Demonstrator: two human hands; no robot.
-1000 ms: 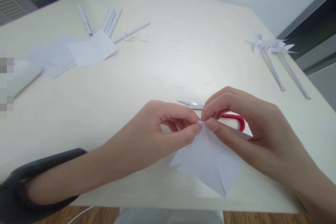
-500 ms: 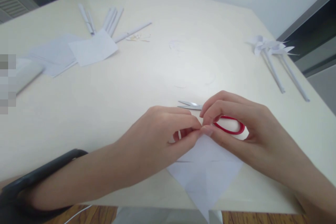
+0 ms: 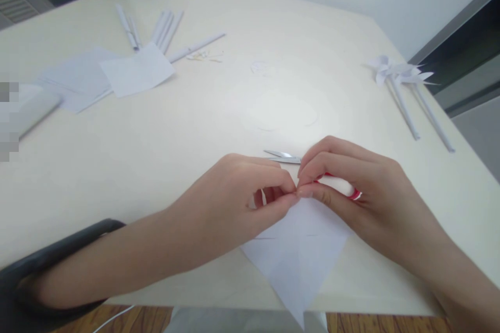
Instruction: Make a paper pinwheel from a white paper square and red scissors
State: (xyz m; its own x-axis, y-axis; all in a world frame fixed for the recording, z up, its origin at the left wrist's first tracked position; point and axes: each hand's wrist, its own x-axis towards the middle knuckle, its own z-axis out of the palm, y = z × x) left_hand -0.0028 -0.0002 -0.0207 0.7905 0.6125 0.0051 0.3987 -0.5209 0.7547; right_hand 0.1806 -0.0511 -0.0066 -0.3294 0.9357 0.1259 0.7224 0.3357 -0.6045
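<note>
Paper lower, seemingly flatter, hands pinching

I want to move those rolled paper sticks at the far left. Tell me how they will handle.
The rolled paper sticks look thin and hollow, so probably very light and easily crushed. Being round, they would likely roll across the smooth table if nudged sideways.

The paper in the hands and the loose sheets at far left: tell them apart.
The cut paper is pinched at its top by the left hand and right hand, pointing off the table edge; the loose sheets lie flat, untouched. The cut paper has slits; the sheets look whole. Both are white.
</note>
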